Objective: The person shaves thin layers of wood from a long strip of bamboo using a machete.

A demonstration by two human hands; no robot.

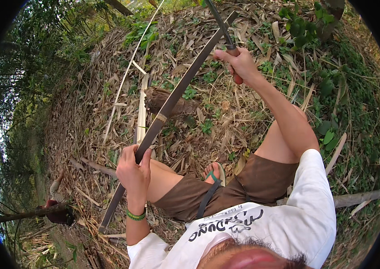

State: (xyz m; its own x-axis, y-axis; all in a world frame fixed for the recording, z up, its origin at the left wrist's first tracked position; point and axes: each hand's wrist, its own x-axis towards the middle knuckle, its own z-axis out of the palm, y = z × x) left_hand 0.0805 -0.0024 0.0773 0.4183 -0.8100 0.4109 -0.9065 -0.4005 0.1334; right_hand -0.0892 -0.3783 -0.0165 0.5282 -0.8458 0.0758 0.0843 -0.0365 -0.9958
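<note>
My left hand (134, 172) is closed round a long, flat bamboo strip (183, 83), dark on its face, with a pale node partway along. The strip slants from beside my left forearm up to the far right, passing over a short log (178, 105). My right hand (241, 67) grips the reddish handle of a machete (219, 20). Its dark blade points away from me and crosses the strip near the far end; whether they touch, I cannot tell.
Pale split bamboo pieces (142, 110) lie left of the log, near a long thin strip (127, 71). Dry leaves cover the ground. A branch (98, 167) lies left of my leg, a pole (362, 197) at right. Another person (57, 208) appears at the far left.
</note>
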